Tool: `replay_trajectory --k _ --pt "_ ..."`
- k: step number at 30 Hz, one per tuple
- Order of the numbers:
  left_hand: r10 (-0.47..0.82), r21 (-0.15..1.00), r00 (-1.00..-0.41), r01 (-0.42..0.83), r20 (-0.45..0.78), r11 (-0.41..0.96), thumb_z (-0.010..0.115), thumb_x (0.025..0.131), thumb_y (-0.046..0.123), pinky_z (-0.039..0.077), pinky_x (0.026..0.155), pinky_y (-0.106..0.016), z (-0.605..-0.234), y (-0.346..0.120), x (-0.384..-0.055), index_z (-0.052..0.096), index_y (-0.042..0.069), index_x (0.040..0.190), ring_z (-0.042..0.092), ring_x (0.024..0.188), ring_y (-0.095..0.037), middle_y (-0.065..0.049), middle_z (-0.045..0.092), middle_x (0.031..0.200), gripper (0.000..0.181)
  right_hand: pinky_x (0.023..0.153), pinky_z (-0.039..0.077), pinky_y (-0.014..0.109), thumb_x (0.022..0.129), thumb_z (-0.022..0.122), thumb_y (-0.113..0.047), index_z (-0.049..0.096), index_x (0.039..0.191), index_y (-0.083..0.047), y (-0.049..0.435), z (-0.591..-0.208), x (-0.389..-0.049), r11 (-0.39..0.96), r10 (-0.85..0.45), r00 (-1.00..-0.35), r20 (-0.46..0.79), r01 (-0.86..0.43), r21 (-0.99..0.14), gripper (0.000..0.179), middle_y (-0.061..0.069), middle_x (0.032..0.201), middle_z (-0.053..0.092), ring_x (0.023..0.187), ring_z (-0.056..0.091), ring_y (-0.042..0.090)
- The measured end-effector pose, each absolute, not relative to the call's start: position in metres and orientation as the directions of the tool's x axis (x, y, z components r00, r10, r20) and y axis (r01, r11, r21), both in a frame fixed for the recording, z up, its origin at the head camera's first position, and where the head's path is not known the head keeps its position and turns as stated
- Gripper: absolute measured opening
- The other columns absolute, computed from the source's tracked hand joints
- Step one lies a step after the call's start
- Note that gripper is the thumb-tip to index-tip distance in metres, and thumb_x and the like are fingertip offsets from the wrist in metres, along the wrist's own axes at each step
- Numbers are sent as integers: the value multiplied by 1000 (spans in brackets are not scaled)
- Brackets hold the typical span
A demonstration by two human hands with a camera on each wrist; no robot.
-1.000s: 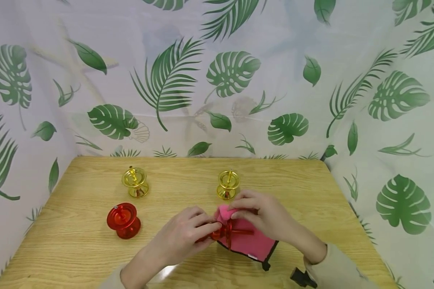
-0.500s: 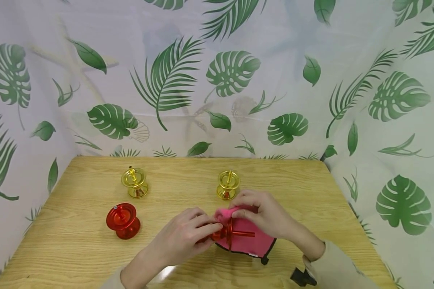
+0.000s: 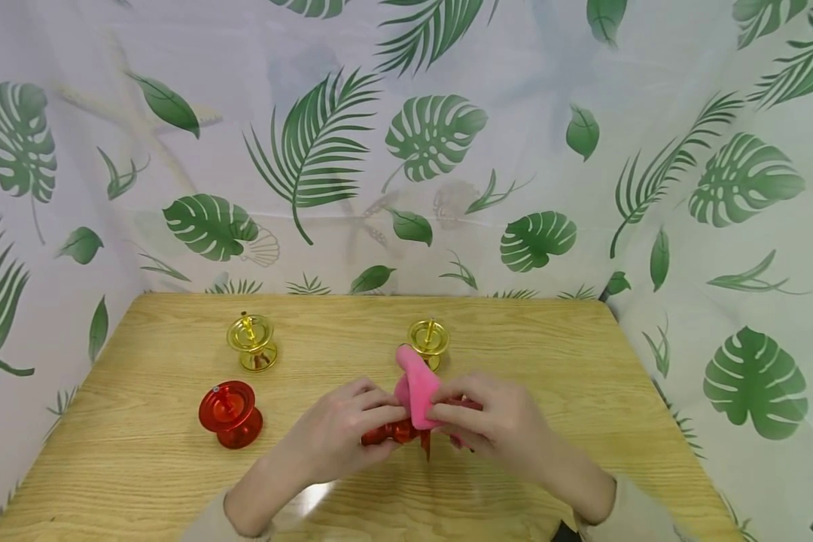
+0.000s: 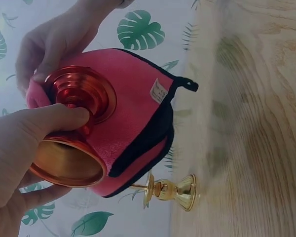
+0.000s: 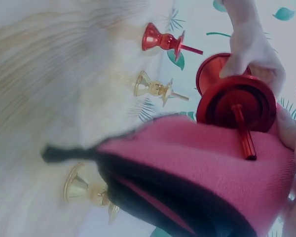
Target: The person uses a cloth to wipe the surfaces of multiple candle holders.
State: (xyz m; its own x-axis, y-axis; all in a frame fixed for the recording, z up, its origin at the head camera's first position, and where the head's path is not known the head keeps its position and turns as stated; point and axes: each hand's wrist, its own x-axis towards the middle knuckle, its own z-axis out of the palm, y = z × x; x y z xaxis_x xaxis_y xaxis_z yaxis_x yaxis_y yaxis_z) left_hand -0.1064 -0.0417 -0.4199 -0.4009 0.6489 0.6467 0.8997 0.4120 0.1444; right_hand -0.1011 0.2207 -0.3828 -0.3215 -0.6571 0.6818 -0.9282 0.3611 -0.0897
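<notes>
Our L hand [image 3: 352, 425] is closed firmly around a shiny red candle holder [image 5: 219, 106]: thumb across the narrow stem b/w base & dish, other fingers curled under the base. We've got the holder tipped on its side, up off the worktop [image 3: 339, 324], w/ its spike [image 5: 242, 131] pointing to the R-hand side.

Our R hand [image 3: 497, 418] pinches a fold of pink cloth [image 3: 420, 395] b/w thumb & bent fingers, right at the dish rim, just beside the L hand. The cloth hangs down around the dish, spike lying against it in the R wrist view. It has blk edging, a small white label [image 4: 158, 92] & a blk hanging loop [image 4: 189, 84] at one corner.

Farther out, we've a gold candle holder [image 3: 430, 339] upright just beyond the cloth, its lower part partly hidden by it in the head view. Over to the L, well apart from our hands, stand another gold one [image 3: 257, 354] at the back & a 2nd red one [image 3: 240, 429] nearer us, both upright, spikes up.

Behind: white backdrop [image 3: 339, 263] w/ green leaf print on 3 sides. Our sleeves [image 3: 640, 512] are light beige; a blk object [image 3: 565, 533], mostly cut off by the frame, sits by the R cuff.
</notes>
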Motion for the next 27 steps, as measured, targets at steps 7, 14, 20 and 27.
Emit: replay_trajectory --k 7,14,20,27 --pt "661 260 -447 893 603 368 97 71 15 59 81 -22 -417 -44 -111 79 13 103 68 91 -14 2 80 99 37 61 59 24 111 55 -18 81 105 -18 219 -388 -91 374 -703 -107 703 -896 238 27 1 99 77 77 70 16" --pt "679 410 -541 835 495 366 92 78 15 58 80 -22 -413 -48 -113 78 13 104 67 91 -13 3 80 99 30 63 61 23 109 54 -14 82 96 -17 215 -397 -82 311 -742 93 664 -830 463 31 2 94 80 73 71 15" --pt "679 384 -544 836 494 391 92 76 13 58 79 -22 -413 -48 -110 78 13 104 67 91 -14 2 80 99 31 63 60 23 109 54 -11 81 96 -17 212 -397 -81 352 -712 30 702 -849 393 30 2 95 78 74 69 16" --pt "669 241 -467 881 579 407 95 71 13 57 76 -20 -417 -44 -105 78 14 103 64 88 -13 3 78 98 36 62 58 21 108 60 -28 81 104 -20 215 -388 -87 442 -657 -276 702 -895 63 23 0 100 76 77 68 14"
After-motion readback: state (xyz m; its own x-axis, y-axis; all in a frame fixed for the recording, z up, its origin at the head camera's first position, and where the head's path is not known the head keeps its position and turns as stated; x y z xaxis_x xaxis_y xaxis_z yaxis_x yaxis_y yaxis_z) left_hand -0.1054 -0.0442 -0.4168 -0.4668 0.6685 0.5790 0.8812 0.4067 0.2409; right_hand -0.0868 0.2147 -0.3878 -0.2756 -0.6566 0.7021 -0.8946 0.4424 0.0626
